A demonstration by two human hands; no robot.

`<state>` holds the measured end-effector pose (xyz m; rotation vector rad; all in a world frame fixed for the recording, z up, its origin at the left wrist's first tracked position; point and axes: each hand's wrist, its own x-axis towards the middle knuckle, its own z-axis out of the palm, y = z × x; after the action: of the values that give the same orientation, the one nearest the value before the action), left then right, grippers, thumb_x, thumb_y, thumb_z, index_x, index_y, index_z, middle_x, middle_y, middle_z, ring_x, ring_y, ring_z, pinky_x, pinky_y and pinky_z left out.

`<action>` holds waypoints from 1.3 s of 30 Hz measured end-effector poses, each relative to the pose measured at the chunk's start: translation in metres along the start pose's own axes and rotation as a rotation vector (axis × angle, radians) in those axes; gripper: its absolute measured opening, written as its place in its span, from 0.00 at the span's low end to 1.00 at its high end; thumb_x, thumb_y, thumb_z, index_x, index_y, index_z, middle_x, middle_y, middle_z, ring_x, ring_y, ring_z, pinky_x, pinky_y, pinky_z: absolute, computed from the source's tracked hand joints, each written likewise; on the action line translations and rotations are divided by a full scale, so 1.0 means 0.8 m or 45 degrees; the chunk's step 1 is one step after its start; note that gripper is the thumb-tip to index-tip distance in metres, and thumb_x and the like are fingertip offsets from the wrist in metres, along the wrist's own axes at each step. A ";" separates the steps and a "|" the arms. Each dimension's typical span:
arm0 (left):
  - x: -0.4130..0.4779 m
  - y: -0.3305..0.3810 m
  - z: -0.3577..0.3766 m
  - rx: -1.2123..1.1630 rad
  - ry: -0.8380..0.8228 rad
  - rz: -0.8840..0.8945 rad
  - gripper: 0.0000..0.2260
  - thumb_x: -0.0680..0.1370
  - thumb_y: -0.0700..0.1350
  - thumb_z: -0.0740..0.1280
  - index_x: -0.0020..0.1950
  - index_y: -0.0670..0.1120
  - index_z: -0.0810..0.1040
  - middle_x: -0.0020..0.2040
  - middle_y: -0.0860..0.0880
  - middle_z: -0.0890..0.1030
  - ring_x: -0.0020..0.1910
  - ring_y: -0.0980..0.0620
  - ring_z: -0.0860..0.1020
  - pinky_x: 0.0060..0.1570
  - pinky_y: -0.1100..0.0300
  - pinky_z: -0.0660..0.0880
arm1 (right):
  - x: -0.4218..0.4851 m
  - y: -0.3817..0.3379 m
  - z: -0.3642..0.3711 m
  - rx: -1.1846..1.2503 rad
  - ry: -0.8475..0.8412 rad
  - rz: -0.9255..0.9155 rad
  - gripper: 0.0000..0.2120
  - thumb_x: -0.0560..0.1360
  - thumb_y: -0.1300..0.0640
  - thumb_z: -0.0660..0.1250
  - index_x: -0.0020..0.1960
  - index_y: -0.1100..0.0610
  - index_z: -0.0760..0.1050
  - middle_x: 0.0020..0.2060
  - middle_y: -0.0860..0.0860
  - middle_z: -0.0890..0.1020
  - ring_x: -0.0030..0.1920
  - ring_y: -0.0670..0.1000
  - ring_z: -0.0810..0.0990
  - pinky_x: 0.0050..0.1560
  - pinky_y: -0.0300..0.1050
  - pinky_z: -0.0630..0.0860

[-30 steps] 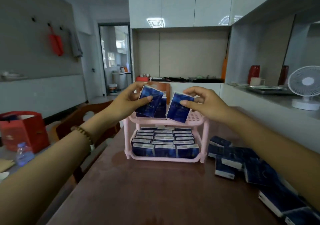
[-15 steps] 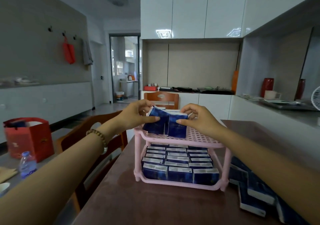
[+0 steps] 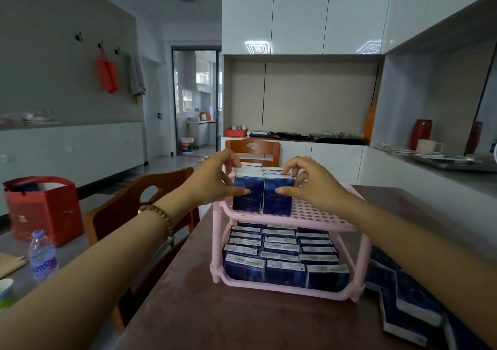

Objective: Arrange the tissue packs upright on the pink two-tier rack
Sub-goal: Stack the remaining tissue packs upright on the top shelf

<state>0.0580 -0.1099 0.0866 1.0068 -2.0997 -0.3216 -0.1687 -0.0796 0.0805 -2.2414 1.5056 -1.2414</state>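
Note:
The pink two-tier rack (image 3: 325,219) stands on the brown table. Its lower tier is packed with several upright dark blue tissue packs (image 3: 282,258). On the left of the top tier two rows of blue packs stand upright. My left hand (image 3: 215,180) pinches the front left pack (image 3: 246,201), thumb on its face and fingers on its top. My right hand (image 3: 309,183) grips the front right pack (image 3: 278,204) the same way. Both packs rest on the perforated shelf, side by side and touching.
Several loose blue packs (image 3: 403,296) lie on the table right of the rack. A wooden chair (image 3: 150,204) stands at the table's left, another behind the rack. A red bag (image 3: 45,209) and a water bottle (image 3: 43,255) sit on a side table at left.
Both hands carried a tilted pack each down onto the top tier; the packs now stand upright, side by side. The view moved closer to the rack.

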 end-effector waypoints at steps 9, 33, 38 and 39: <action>0.029 -0.002 -0.003 0.170 -0.308 -0.022 0.44 0.69 0.53 0.73 0.76 0.53 0.48 0.76 0.47 0.54 0.74 0.46 0.55 0.71 0.45 0.60 | 0.018 -0.004 -0.011 0.141 -0.387 0.286 0.52 0.67 0.53 0.75 0.75 0.47 0.41 0.74 0.51 0.55 0.63 0.44 0.59 0.61 0.40 0.61; 0.041 -0.017 0.008 0.250 -0.457 -0.054 0.37 0.72 0.52 0.71 0.75 0.50 0.56 0.73 0.49 0.61 0.69 0.49 0.65 0.67 0.54 0.67 | 0.075 0.036 0.015 0.275 -0.573 0.324 0.36 0.65 0.60 0.77 0.67 0.54 0.63 0.60 0.51 0.75 0.60 0.50 0.75 0.62 0.49 0.75; 0.037 -0.009 0.006 0.181 -0.465 -0.038 0.34 0.72 0.49 0.72 0.73 0.53 0.58 0.70 0.50 0.63 0.65 0.52 0.67 0.65 0.52 0.70 | 0.075 0.037 0.007 0.309 -0.592 0.331 0.41 0.65 0.58 0.77 0.71 0.49 0.58 0.63 0.48 0.72 0.63 0.49 0.73 0.64 0.47 0.72; 0.036 -0.008 0.006 0.180 -0.463 -0.033 0.34 0.72 0.50 0.72 0.73 0.54 0.58 0.71 0.50 0.64 0.66 0.51 0.67 0.66 0.51 0.70 | 0.075 0.037 0.004 0.306 -0.595 0.333 0.41 0.65 0.58 0.77 0.71 0.47 0.58 0.63 0.47 0.71 0.63 0.49 0.73 0.65 0.47 0.71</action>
<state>0.0471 -0.1366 0.0957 1.1252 -2.4660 -0.3981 -0.1782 -0.1443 0.0947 -1.9266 1.3309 -0.7140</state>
